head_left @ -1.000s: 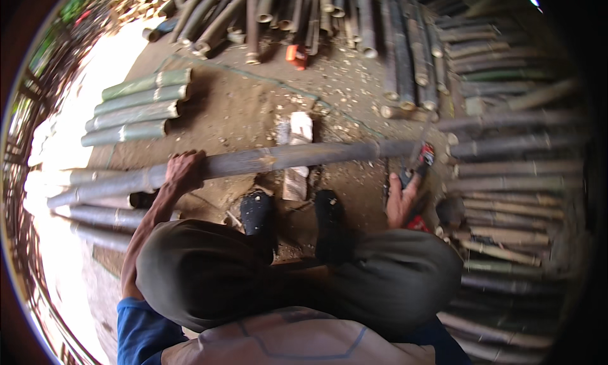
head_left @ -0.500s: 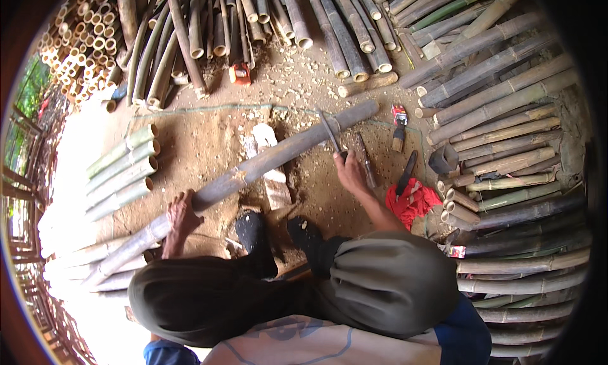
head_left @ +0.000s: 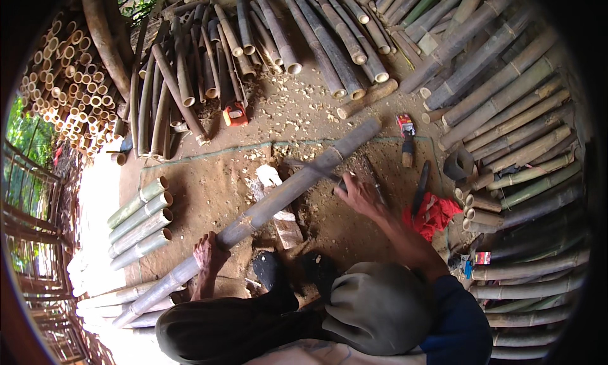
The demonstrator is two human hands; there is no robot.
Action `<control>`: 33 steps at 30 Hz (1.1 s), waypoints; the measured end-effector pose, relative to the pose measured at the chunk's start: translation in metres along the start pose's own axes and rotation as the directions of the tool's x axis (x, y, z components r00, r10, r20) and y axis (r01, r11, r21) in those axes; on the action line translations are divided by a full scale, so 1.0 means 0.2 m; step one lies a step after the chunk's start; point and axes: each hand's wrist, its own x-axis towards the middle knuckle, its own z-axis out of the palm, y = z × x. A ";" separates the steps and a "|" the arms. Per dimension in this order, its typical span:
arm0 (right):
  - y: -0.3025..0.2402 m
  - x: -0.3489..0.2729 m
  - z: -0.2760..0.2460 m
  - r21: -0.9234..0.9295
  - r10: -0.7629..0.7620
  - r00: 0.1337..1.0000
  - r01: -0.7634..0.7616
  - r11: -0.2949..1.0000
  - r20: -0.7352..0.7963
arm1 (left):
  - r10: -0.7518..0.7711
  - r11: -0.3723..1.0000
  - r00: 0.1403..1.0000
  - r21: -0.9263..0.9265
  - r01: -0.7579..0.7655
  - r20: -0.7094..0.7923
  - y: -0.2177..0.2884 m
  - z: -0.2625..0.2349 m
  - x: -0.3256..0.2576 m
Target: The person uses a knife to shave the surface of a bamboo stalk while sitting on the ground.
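Daylit, soft and even over the dirt floor (head_left: 209, 194). Blown out to white glare at lower left, light entering from that side. Strongly bent by the fisheye toward a black rim. Sharp at centre, slightly smeared and dim at far right.

A long bamboo pole (head_left: 266, 210) is laid diagonally from lower left to upper centre of the frame. The left hand (head_left: 209, 254) is set on its lower part; the right hand (head_left: 358, 194) is placed just right of its middle. Four short bamboo sections (head_left: 139, 222) are ranged at left. A cloth (head_left: 434, 214) lies right of centre, and stacked poles (head_left: 513, 105) fill the right side.
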 end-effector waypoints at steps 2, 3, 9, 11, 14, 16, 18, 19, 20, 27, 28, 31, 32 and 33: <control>0.07 0.05 -0.01 0.170 0.348 0.937 -0.339 0.925 -0.023 | 0.000 1.000 0.997 -0.025 0.002 0.071 0.02 -0.02 0.02; 0.12 0.06 -0.01 0.180 0.448 0.889 -0.427 0.886 -0.092 | 0.011 0.999 0.994 -0.047 -0.006 0.107 0.05 -0.01 0.04; -0.03 0.05 -0.08 0.192 0.305 0.952 -0.297 0.935 -0.010 | -0.037 0.996 0.956 -0.071 0.060 0.290 0.00 -0.12 0.11; 0.02 0.08 -0.04 0.254 0.492 0.858 -0.448 0.857 -0.149 | -0.010 0.997 0.949 -0.073 0.034 0.314 0.04 -0.11 0.15; 0.01 0.06 -0.06 0.109 0.187 0.981 -0.181 0.977 -0.047 | -0.009 0.999 0.933 -0.041 0.025 0.360 -0.01 -0.13 0.15; 0.03 0.03 -0.08 0.070 0.135 0.990 -0.133 0.989 -0.028 | 0.004 0.999 0.922 -0.051 0.017 0.388 -0.03 -0.12 0.16; 0.19 0.03 -0.05 0.125 0.433 0.875 -0.415 0.901 -0.216 | 0.069 0.991 0.908 -0.130 -0.017 0.413 0.02 0.00 0.21; 0.14 0.09 -0.03 0.285 0.623 0.764 -0.567 0.773 -0.169 | 0.038 0.994 0.909 -0.112 0.010 0.414 -0.02 -0.03 0.20; 0.06 0.12 -0.06 0.296 0.536 0.823 -0.473 0.830 -0.189 | 0.024 0.994 0.903 -0.108 0.025 0.428 -0.09 -0.03 0.20; 0.18 0.08 -0.06 0.218 0.443 0.889 -0.413 0.884 -0.114 | 0.152 0.974 0.934 -0.211 -0.086 0.324 -0.10 0.05 0.23; 0.23 0.07 -0.03 0.267 0.508 0.847 -0.459 0.847 -0.156 | 0.183 0.967 0.957 -0.214 -0.135 0.225 -0.03 0.05 0.19; 0.08 0.09 -0.05 0.159 0.193 0.979 -0.181 0.971 -0.060 | 0.140 0.990 0.976 0.026 -0.137 -0.166 0.12 0.07 0.01; 0.04 0.10 -0.02 0.137 0.124 0.989 -0.112 0.984 -0.082 | 0.141 0.990 0.948 0.072 -0.125 -0.285 0.14 0.09 -0.03; 0.02 0.13 -0.01 0.168 0.316 0.941 -0.294 0.941 -0.120 | 0.095 0.994 0.944 0.074 -0.075 -0.315 0.13 0.10 -0.02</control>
